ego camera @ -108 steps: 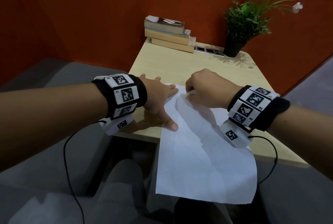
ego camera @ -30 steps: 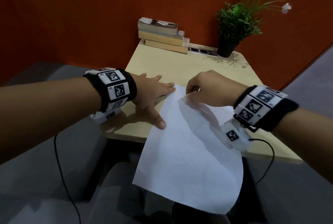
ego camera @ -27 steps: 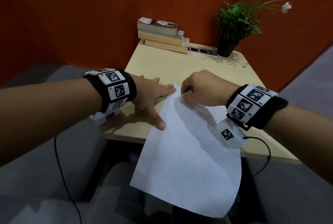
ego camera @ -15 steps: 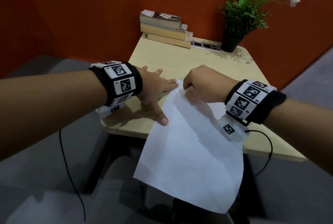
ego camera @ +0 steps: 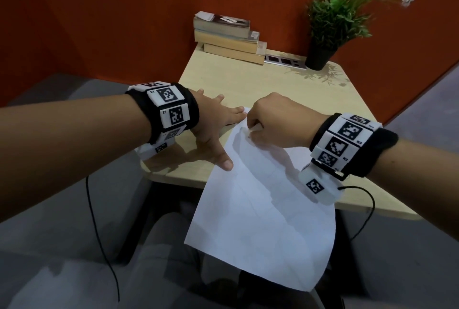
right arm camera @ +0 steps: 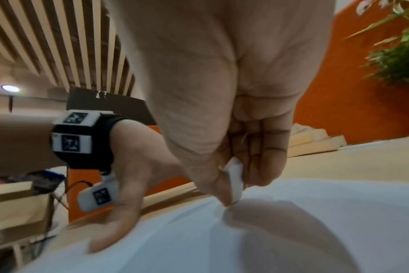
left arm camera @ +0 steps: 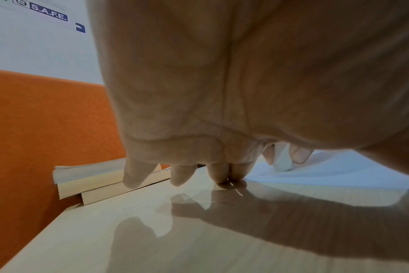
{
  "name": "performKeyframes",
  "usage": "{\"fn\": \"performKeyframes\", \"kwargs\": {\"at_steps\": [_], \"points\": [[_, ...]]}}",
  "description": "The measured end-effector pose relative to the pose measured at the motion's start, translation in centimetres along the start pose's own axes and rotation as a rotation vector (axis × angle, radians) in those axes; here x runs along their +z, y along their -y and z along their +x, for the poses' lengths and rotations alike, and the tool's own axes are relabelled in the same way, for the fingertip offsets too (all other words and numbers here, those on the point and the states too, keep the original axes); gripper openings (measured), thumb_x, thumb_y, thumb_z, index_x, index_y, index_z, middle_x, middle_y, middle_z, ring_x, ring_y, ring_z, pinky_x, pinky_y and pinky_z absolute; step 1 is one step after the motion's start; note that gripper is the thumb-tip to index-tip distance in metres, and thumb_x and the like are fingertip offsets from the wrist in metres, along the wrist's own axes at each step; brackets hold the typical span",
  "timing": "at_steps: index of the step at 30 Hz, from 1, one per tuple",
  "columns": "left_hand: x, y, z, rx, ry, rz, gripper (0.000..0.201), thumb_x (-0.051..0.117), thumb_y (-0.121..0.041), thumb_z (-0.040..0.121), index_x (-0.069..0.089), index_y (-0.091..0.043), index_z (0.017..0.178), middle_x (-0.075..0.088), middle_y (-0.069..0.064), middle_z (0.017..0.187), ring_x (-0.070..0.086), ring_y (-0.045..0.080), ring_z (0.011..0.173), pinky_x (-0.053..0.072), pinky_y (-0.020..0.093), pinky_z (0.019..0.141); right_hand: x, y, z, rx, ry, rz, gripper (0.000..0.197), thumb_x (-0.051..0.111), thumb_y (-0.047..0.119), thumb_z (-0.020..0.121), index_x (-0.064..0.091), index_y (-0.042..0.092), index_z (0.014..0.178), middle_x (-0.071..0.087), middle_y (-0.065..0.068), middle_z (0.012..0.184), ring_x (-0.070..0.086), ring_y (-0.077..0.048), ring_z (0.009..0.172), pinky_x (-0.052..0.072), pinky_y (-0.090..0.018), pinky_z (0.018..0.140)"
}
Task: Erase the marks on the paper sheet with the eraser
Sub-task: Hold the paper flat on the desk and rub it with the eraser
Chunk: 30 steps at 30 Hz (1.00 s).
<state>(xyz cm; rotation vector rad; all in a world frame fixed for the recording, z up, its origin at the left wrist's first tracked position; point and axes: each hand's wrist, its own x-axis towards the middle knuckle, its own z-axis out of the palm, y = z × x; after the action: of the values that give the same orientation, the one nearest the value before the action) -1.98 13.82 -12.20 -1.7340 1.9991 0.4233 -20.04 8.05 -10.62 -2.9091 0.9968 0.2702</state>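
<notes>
A white paper sheet [ego camera: 260, 209] lies askew on the small wooden table [ego camera: 260, 85], its near half hanging off the front edge. My right hand [ego camera: 273, 120] pinches a small white eraser [right arm camera: 235, 177] between thumb and fingers, its tip pressed on the sheet [right arm camera: 292, 221] near the far corner. The eraser [left arm camera: 283, 160] also shows in the left wrist view. My left hand [ego camera: 213, 122] lies flat with fingers spread, its thumb on the sheet's left edge and its fingertips on the table by the corner. No marks are plain on the paper.
A stack of three books [ego camera: 228, 38] and a potted plant [ego camera: 330, 28] stand at the table's far edge against the orange wall, with a socket strip [ego camera: 285, 60] between them. My knees [ego camera: 169, 246] are under the overhanging sheet. Cables hang from both wrists.
My right hand has rubbed the eraser back and forth in short strokes near the sheet's far corner. The sheet has turned clockwise since the earliest frame. My left hand stays pressed in place.
</notes>
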Motion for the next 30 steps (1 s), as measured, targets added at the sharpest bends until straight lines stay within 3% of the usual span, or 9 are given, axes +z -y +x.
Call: {"fn": "performKeyframes", "kwargs": {"at_steps": [3,5,7,9,14,17,22,27,30], "points": [[-0.2,-0.1,-0.1,-0.018,0.004,0.006,0.154,0.051,-0.107,0.041,-0.018,-0.040,0.162,-0.017,-0.022,0.170,-0.017,0.029,0.159,-0.008,0.071,0.121,-0.5,-1.2,0.5,0.087,-0.036,-0.001,0.013,0.065,0.016,0.081,0.068,0.010,0.070,0.065,-0.009,0.070,0.067,-0.033,0.074,0.047,-0.035,0.056],[-0.3,-0.1,0.0,-0.014,0.009,0.010,0.156,0.050,-0.109,0.039,-0.019,-0.041,0.161,-0.017,-0.022,0.170,-0.018,0.029,0.158,-0.008,0.071,0.120,-0.2,-1.1,0.6,0.085,-0.056,-0.007,0.014,0.064,0.015,0.082,0.068,0.005,0.073,0.067,-0.013,0.072,0.068,-0.036,0.077,0.045,-0.034,0.055],[-0.1,0.1,0.1,-0.011,0.008,-0.002,0.158,0.051,-0.110,0.037,-0.020,-0.042,0.161,-0.018,-0.023,0.170,-0.019,0.029,0.158,-0.010,0.071,0.120,0.0,-0.4,0.2,0.021,-0.031,-0.019,0.015,0.065,0.018,0.082,0.066,0.009,0.070,0.065,-0.010,0.070,0.066,-0.033,0.074,0.050,-0.036,0.055],[-0.2,0.1,0.1,-0.014,0.008,-0.010,0.155,0.052,-0.109,0.040,-0.019,-0.042,0.161,-0.018,-0.023,0.170,-0.018,0.029,0.158,-0.009,0.071,0.120,-0.6,-0.4,-0.4,-0.021,-0.030,0.011,0.012,0.067,0.022,0.084,0.076,0.015,0.078,0.073,-0.006,0.075,0.068,-0.027,0.077,0.059,-0.042,0.066],[-1.4,0.1,-0.3,-0.013,0.041,-0.065,0.146,0.065,-0.097,0.055,-0.014,-0.040,0.163,-0.016,-0.021,0.171,-0.011,0.028,0.160,-0.001,0.063,0.126,-2.8,-3.4,-2.4,-0.002,-0.123,0.054,0.019,0.080,0.029,0.093,0.080,0.022,0.110,0.074,0.006,0.092,0.059,-0.009,0.078,0.040,-0.019,0.063],[-2.1,-0.2,-0.3,0.021,0.014,-0.109,0.136,0.067,-0.091,0.063,-0.011,-0.042,0.163,-0.015,-0.019,0.171,-0.011,0.028,0.160,0.002,0.060,0.127,-1.6,-4.3,-3.6,0.014,-0.063,0.031,0.015,0.080,0.024,0.094,0.081,0.021,0.108,0.071,0.011,0.088,0.061,-0.012,0.081,0.042,-0.015,0.064],[-1.5,-1.1,-0.1,0.041,0.047,-0.062,0.135,0.062,-0.093,0.065,-0.013,-0.040,0.164,-0.017,-0.021,0.170,-0.010,0.029,0.160,0.005,0.058,0.128,-0.4,-4.7,-4.5,0.063,-0.034,0.119,0.013,0.081,0.033,0.094,0.082,0.022,0.101,0.076,0.011,0.088,0.067,-0.011,0.084,0.059,-0.035,0.077],[-0.8,-0.9,0.5,0.028,0.024,-0.064,0.146,0.062,-0.099,0.054,-0.015,-0.039,0.163,-0.017,-0.020,0.171,-0.015,0.031,0.159,0.000,0.066,0.125,-1.0,-3.8,-3.1,-0.032,-0.050,0.100,0.015,0.078,0.023,0.096,0.082,0.020,0.109,0.078,0.006,0.101,0.063,-0.012,0.088,0.043,-0.014,0.068],[-0.5,-0.8,0.7,0.029,0.021,-0.059,0.148,0.061,-0.102,0.050,-0.015,-0.043,0.162,-0.017,-0.021,0.170,-0.017,0.034,0.158,-0.001,0.070,0.123,-0.9,-2.5,-1.8,-0.080,-0.084,0.064,0.018,0.076,0.018,0.094,0.082,0.018,0.111,0.069,0.006,0.095,0.057,-0.014,0.089,0.043,-0.024,0.069]]}}
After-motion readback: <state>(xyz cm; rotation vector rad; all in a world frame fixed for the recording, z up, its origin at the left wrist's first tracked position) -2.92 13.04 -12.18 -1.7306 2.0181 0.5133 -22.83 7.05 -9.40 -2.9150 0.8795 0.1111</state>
